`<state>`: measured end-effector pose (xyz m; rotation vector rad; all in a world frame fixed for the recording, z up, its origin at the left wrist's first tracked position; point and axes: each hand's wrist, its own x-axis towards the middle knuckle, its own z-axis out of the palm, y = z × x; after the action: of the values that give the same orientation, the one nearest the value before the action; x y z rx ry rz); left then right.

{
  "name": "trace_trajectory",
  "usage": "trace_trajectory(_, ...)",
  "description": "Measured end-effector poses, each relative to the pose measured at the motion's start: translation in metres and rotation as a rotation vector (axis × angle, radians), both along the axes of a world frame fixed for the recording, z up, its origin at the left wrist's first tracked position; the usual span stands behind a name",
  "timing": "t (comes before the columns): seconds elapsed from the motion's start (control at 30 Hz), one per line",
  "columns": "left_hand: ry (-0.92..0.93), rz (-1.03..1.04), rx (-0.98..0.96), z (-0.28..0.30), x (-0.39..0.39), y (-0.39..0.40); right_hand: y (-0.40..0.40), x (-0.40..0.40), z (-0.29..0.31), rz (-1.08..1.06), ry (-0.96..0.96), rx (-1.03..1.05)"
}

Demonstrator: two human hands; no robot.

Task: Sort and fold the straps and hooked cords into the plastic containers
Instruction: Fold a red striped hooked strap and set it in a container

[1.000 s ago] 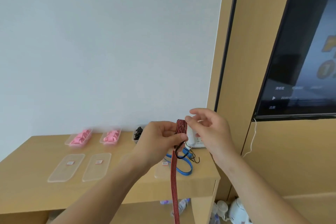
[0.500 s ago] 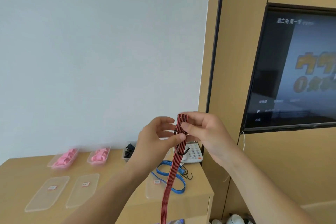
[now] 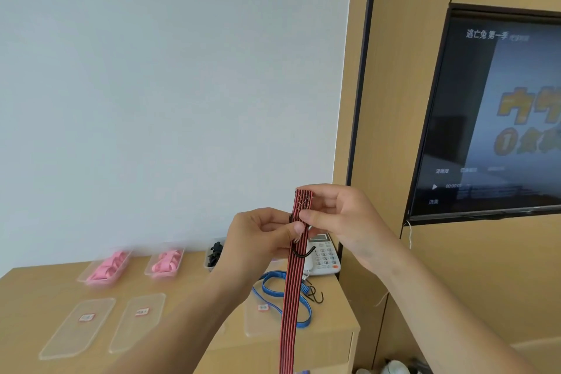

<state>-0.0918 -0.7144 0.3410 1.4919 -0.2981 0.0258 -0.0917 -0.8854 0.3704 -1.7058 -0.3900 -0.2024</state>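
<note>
Both hands hold the red-and-black hooked cord [image 3: 293, 291] up above the bench [image 3: 194, 340]: left hand [image 3: 258, 240] fingers pinch it near the hook, right hand [image 3: 340, 215] fingers pinch its folded top. It looks light, limp and stretchy, so gripping beside the hook seems best

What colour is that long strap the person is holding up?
Red with thin black lengthwise stripes; the strap shows best in the head view.
</note>
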Motion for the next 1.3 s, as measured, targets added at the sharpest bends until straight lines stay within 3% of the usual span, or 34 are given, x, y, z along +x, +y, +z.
trace_trajectory(0.23, 0.151, -0.086, 0.095, -0.012, 0.002, -0.003, 0.003, 0.004, -0.003, -0.152, -0.136, 0.023)
trace_trajectory(0.43, 0.114, -0.097, 0.058, -0.016, 0.003, -0.002, 0.007, 0.006, -0.013, -0.257, -0.246, -0.007)
trace_trajectory(0.8, 0.034, -0.03, 0.028, -0.019, 0.002, -0.01, 0.004, 0.005, -0.018, -0.198, -0.011, 0.109)
trace_trajectory(1.07, -0.027, 0.01, 0.04, -0.02, 0.006, -0.009, -0.003, 0.004, -0.02, -0.1, -0.053, -0.051)
trace_trajectory(1.3, -0.021, 0.002, 0.017, -0.021, 0.006, -0.009, -0.005, 0.004, -0.022, -0.178, -0.135, -0.294)
